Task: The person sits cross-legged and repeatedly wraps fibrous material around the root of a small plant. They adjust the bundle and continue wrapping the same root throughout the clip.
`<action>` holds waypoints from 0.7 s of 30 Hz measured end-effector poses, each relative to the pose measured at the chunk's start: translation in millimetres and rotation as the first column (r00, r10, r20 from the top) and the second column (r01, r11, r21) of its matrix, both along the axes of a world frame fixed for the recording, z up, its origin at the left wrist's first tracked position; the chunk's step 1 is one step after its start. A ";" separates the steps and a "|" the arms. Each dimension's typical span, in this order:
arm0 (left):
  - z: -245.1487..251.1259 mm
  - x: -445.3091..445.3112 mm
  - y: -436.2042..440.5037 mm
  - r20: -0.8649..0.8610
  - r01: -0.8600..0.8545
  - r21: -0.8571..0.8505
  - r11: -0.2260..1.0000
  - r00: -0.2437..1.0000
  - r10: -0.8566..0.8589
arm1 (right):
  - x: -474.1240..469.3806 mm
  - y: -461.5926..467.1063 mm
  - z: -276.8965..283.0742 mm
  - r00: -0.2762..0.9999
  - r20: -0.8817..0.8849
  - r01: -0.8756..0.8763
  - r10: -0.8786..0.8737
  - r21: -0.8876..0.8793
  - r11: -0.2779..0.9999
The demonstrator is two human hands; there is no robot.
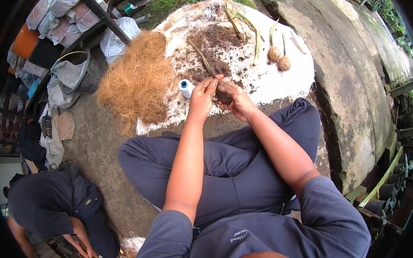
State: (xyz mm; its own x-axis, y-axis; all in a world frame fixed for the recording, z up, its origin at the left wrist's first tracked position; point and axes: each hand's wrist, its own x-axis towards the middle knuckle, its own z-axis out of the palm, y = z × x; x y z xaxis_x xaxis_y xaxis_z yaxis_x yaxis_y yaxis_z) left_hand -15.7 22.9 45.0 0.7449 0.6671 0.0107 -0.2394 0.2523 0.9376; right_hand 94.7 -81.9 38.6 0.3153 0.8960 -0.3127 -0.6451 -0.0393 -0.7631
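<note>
My left hand [204,94] pinches the base of a long, narrow plant leaf [208,64]. In my right hand [236,100] is a dark ball of soil [224,94] at the lower end of that leaf. Beside my left hand a spool of white thread [186,88] stands on a white woven sheet [296,82]. Orange-brown fibre [137,76] lies heaped on the left. Loose dark soil [217,39] is scattered beyond my hands. Two wrapped root balls with leaves, one the nearer ball [284,63], rest at the right, near several loose leaf cuttings [257,46].
Another person [55,205] bends over at the lower left, hands low. Wrapped bundles [58,19] fill a rack at the upper left, with a white plastic bag [118,38] beside it. A concrete slab [334,68] with a gap along its edge runs down the right.
</note>
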 end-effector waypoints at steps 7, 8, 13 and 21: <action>4.1 -2.9 1.0 -0.115 -0.014 0.126 0.992 0.993 0.029 | -0.7 -1.4 -2.6 0.986 0.139 -0.097 0.091 0.039 0.995; 4.1 -2.2 0.6 -0.093 -0.023 0.124 0.992 0.995 0.034 | -2.2 -2.6 -4.5 0.986 0.149 -0.086 0.079 0.041 0.995; 4.1 -3.8 0.2 -0.056 -0.032 -0.006 0.999 0.998 0.031 | -9.5 -3.2 10.7 0.998 -0.033 -0.059 0.062 0.067 0.996; -4.5 5.9 -17.5 -0.048 -0.030 0.058 0.998 0.998 0.033 | -1.7 -2.5 -18.9 0.995 -0.025 0.103 -0.101 0.147 0.984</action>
